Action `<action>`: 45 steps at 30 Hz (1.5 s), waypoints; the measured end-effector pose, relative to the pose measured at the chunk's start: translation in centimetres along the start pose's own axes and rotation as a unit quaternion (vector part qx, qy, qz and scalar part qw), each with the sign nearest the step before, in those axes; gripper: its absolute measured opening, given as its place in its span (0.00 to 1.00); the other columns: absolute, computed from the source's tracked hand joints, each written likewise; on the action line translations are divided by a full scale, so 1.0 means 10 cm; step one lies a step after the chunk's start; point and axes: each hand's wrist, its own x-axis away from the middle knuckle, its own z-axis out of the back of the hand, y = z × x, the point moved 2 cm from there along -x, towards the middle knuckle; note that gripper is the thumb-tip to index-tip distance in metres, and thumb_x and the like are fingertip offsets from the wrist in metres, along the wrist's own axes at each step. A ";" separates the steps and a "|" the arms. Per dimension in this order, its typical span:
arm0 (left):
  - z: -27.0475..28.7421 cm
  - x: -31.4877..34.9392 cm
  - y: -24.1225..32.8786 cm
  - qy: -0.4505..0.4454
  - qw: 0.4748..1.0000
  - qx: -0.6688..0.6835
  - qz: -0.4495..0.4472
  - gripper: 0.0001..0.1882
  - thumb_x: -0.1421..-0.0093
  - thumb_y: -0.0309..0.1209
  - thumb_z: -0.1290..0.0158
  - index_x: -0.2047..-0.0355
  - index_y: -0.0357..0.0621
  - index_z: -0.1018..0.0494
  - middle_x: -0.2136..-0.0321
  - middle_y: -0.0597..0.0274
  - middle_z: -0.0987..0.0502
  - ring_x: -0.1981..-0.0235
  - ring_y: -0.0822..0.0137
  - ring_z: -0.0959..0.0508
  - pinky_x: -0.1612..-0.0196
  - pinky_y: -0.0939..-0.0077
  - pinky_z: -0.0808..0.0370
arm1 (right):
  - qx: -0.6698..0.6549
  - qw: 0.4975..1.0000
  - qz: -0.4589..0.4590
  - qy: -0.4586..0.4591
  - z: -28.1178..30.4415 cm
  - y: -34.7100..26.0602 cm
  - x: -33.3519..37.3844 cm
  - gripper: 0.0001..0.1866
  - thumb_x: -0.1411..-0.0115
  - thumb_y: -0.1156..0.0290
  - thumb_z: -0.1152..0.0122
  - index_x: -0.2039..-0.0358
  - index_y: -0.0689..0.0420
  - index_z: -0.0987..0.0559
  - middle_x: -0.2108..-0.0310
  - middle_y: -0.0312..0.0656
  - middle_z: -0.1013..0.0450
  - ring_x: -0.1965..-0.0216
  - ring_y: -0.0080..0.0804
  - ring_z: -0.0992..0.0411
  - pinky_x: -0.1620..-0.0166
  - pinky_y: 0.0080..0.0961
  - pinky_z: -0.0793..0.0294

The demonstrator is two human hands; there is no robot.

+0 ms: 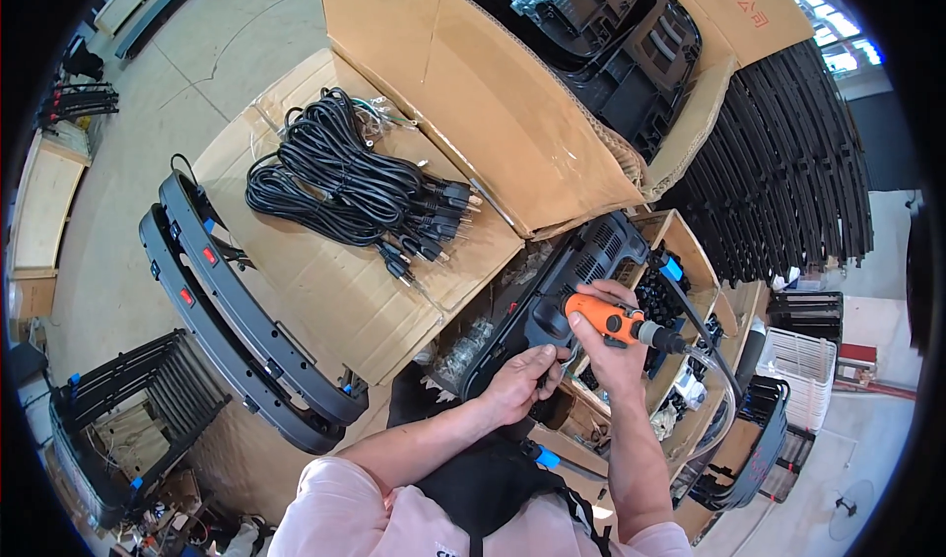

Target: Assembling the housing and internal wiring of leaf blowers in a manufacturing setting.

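Observation:
My right hand [613, 352] is wrapped round an orange air screwdriver [597, 318], which lies over the right side of a long black plastic housing [528, 313]. A hose runs from the tool's rear end. The screwdriver's tip is hidden from view. Beside it, my left hand [522, 384] rests at the housing's near edge with thumb and fingers pinched together. What they pinch, if anything, is too small to name. The housing has vent slots and a small red part, and it lies slanted in front of me.
Coiled black power cords [345, 178] lie on a cardboard box [296, 291] to the left. An open carton [483, 94] of black plastic parts stands behind. Two curved grey frames [246, 311] lean at the left. Wooden bins [680, 224] with small parts and stacked black frames [788, 163] are at the right.

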 end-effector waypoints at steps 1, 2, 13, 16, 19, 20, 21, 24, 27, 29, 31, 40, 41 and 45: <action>0.02 0.00 -0.01 -0.009 1.000 -0.004 0.008 0.16 0.23 0.43 0.51 0.50 0.46 0.21 0.69 0.73 0.25 0.72 0.76 0.30 0.68 0.80 0.33 | 0.004 1.000 -0.001 -0.002 -0.02 -0.01 0.00 0.28 0.42 0.80 0.28 0.42 0.62 0.28 0.46 0.48 0.22 0.45 0.33 0.23 0.39 0.31 0.24; 0.03 0.00 -0.01 -0.018 1.000 -0.008 0.017 0.16 0.23 0.42 0.51 0.49 0.46 0.22 0.69 0.74 0.26 0.73 0.77 0.31 0.70 0.81 0.35 | 0.009 1.000 -0.001 -0.003 -0.04 -0.02 0.00 0.27 0.42 0.80 0.28 0.43 0.62 0.27 0.46 0.48 0.22 0.45 0.32 0.23 0.40 0.30 0.24; -0.01 0.00 0.00 0.022 0.999 -0.021 -0.022 0.14 0.22 0.37 0.53 0.48 0.41 0.23 0.69 0.71 0.27 0.73 0.78 0.31 0.71 0.82 0.34 | 0.034 0.998 0.037 -0.037 -0.12 0.03 -0.09 0.20 0.43 0.77 0.26 0.50 0.60 0.21 0.48 0.47 0.20 0.49 0.31 0.21 0.44 0.29 0.21; -0.04 -0.01 -0.02 0.026 0.999 -0.032 -0.013 0.15 0.22 0.38 0.52 0.50 0.41 0.22 0.70 0.72 0.27 0.74 0.78 0.31 0.73 0.83 0.35 | 0.050 0.997 0.047 -0.046 -0.10 0.08 -0.09 0.22 0.42 0.77 0.26 0.48 0.61 0.22 0.47 0.47 0.20 0.48 0.32 0.22 0.42 0.30 0.22; -0.06 -0.03 -0.05 0.031 0.999 -0.035 -0.008 0.15 0.23 0.41 0.50 0.53 0.43 0.21 0.72 0.73 0.28 0.75 0.79 0.31 0.74 0.83 0.35 | 0.031 0.999 0.030 -0.026 -0.12 -0.02 -0.06 0.25 0.42 0.77 0.27 0.45 0.62 0.25 0.46 0.48 0.21 0.47 0.32 0.22 0.41 0.30 0.23; -0.06 -0.03 -0.06 0.031 0.999 -0.032 -0.012 0.15 0.24 0.42 0.49 0.55 0.43 0.21 0.72 0.74 0.28 0.75 0.79 0.31 0.74 0.83 0.36 | 0.030 0.999 0.029 -0.023 -0.09 -0.04 0.01 0.25 0.42 0.77 0.27 0.45 0.62 0.25 0.46 0.48 0.21 0.47 0.32 0.22 0.41 0.30 0.23; -0.06 -0.02 -0.03 0.034 0.999 -0.032 -0.014 0.15 0.24 0.42 0.49 0.55 0.43 0.21 0.72 0.74 0.28 0.75 0.79 0.31 0.74 0.83 0.36 | 0.025 0.999 0.033 -0.015 -0.04 -0.05 0.08 0.26 0.42 0.78 0.27 0.43 0.63 0.26 0.46 0.48 0.21 0.46 0.32 0.22 0.40 0.30 0.23; -0.08 0.05 0.00 0.035 0.999 -0.004 -0.006 0.16 0.24 0.44 0.48 0.57 0.45 0.22 0.73 0.74 0.28 0.75 0.79 0.31 0.74 0.83 0.36 | -0.003 0.999 0.043 0.008 0.17 -0.16 0.45 0.30 0.42 0.79 0.27 0.41 0.63 0.29 0.46 0.51 0.21 0.44 0.36 0.23 0.39 0.34 0.24; -0.10 0.15 0.00 0.037 0.996 0.080 0.016 0.15 0.24 0.44 0.49 0.54 0.46 0.23 0.71 0.74 0.27 0.74 0.78 0.30 0.72 0.82 0.33 | -0.013 0.999 0.018 0.028 0.35 -0.22 0.92 0.30 0.43 0.79 0.28 0.41 0.62 0.29 0.46 0.52 0.21 0.44 0.38 0.23 0.38 0.36 0.24; -0.13 0.24 0.00 0.050 0.994 0.091 0.038 0.15 0.24 0.43 0.50 0.53 0.45 0.24 0.71 0.73 0.28 0.74 0.77 0.30 0.72 0.82 0.33 | -0.036 0.998 0.012 0.055 0.44 -0.16 1.20 0.30 0.44 0.80 0.29 0.41 0.62 0.30 0.46 0.54 0.22 0.44 0.40 0.23 0.37 0.38 0.25; -0.11 0.34 -0.07 0.036 0.991 0.108 0.066 0.14 0.23 0.41 0.51 0.51 0.44 0.26 0.69 0.71 0.28 0.72 0.76 0.29 0.71 0.82 0.31 | -0.045 0.997 0.014 0.063 0.48 -0.12 1.41 0.30 0.44 0.81 0.29 0.41 0.62 0.30 0.46 0.54 0.22 0.44 0.40 0.23 0.37 0.39 0.25; -0.01 0.81 -0.55 0.042 0.991 0.064 0.111 0.15 0.23 0.41 0.52 0.48 0.44 0.25 0.69 0.71 0.28 0.71 0.76 0.28 0.68 0.80 0.30 | -0.067 0.996 0.029 0.056 0.65 0.02 2.20 0.29 0.43 0.81 0.29 0.42 0.61 0.30 0.45 0.52 0.23 0.42 0.40 0.24 0.37 0.38 0.25; -0.02 0.89 -0.64 0.043 0.991 0.057 0.110 0.15 0.23 0.41 0.52 0.48 0.44 0.25 0.69 0.71 0.28 0.71 0.76 0.28 0.68 0.80 0.30 | -0.073 0.995 0.032 0.058 0.67 0.04 2.30 0.29 0.43 0.81 0.29 0.42 0.61 0.30 0.45 0.52 0.23 0.42 0.40 0.24 0.37 0.38 0.25; 0.00 1.14 -0.94 0.057 0.993 0.033 0.095 0.16 0.22 0.42 0.54 0.48 0.44 0.26 0.68 0.69 0.26 0.70 0.73 0.27 0.66 0.78 0.29 | -0.059 0.996 0.053 0.030 0.73 0.18 2.63 0.29 0.43 0.83 0.29 0.41 0.61 0.30 0.44 0.53 0.23 0.41 0.41 0.24 0.37 0.38 0.25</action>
